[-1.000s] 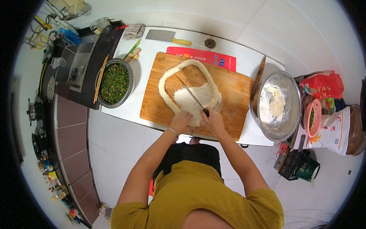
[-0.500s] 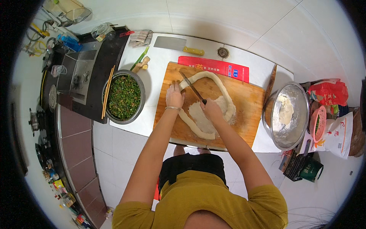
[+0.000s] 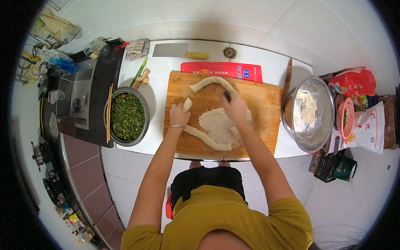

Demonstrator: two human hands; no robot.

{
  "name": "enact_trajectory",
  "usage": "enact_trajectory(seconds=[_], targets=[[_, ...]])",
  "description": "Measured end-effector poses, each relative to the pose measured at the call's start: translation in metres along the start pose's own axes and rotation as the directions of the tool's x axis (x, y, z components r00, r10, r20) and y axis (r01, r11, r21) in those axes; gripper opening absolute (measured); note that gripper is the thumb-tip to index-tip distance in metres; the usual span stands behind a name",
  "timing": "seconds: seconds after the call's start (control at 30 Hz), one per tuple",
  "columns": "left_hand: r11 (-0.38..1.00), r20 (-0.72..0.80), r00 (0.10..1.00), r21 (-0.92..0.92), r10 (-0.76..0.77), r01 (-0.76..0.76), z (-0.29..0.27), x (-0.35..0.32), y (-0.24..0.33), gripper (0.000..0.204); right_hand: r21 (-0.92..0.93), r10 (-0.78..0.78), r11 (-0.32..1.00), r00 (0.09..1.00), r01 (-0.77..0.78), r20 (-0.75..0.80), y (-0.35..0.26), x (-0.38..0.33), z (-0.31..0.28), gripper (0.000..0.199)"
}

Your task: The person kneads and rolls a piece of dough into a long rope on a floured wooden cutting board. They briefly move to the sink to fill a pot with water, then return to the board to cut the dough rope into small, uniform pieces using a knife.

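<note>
A long rope of dough (image 3: 208,83) curves around a wooden cutting board (image 3: 262,137), broken at its left side. My left hand (image 3: 180,115) holds the end of a short dough piece (image 3: 187,104) on the board's left part. My right hand (image 3: 234,105) grips a dark knife handle (image 3: 227,96) over the rope's upper right bend; the blade is hidden. A patch of white flour (image 3: 216,123) lies in the board's middle. The lower stretch of rope (image 3: 206,139) runs from my left wrist toward the board's front.
A metal bowl of chopped greens (image 3: 127,116) with chopsticks (image 3: 109,112) sits left of the board. A floured steel bowl (image 3: 310,112) stands right. A cleaver (image 3: 175,51), red packet (image 3: 221,68), folded cloth (image 3: 137,48) and sink (image 3: 77,98) lie behind and left. Bags crowd the far right.
The dough ring has been cut open at its left side. My left hand shifted down to a short separate piece; my right hand moved up and right with the knife.
</note>
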State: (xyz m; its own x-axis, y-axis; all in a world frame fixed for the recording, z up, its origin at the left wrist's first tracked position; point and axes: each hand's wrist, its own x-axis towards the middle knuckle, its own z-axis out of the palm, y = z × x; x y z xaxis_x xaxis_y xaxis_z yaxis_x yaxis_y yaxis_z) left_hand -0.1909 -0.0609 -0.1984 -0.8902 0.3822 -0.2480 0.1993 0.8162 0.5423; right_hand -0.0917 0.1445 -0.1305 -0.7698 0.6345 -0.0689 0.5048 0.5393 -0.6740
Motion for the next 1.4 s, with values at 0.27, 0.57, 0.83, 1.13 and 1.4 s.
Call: enact_trajectory(seconds=[0.27,0.57,0.83,1.13,1.4], targets=[[0.997,-0.001,1.000,-0.076,-0.020,0.020,0.004,-0.015,-0.007,0.032,-0.691,-0.217,0.710,0.975,0.132,-0.037,0.160,0.081,-0.067,0.034],[0.930,-0.140,0.962,0.318,0.236,-0.182,0.003,0.022,0.035,0.052,-0.464,0.252,0.854,0.967,-0.236,-0.028,0.096,-0.008,-0.056,0.055],[0.829,0.009,0.926,0.441,0.378,-0.343,0.028,0.082,0.057,0.043,-0.316,0.407,0.889,0.887,-0.331,0.218,0.103,-0.075,-0.013,0.042],[0.631,0.025,0.780,0.571,0.626,-0.525,-0.019,0.127,0.007,0.041,-0.650,-0.187,0.737,0.980,0.185,0.066,0.174,0.012,-0.086,0.031],[0.853,0.104,0.909,0.315,0.404,-0.416,-0.017,0.009,0.020,0.050,-0.291,-0.341,0.884,0.931,0.365,0.132,0.084,-0.108,-0.006,0.047]])
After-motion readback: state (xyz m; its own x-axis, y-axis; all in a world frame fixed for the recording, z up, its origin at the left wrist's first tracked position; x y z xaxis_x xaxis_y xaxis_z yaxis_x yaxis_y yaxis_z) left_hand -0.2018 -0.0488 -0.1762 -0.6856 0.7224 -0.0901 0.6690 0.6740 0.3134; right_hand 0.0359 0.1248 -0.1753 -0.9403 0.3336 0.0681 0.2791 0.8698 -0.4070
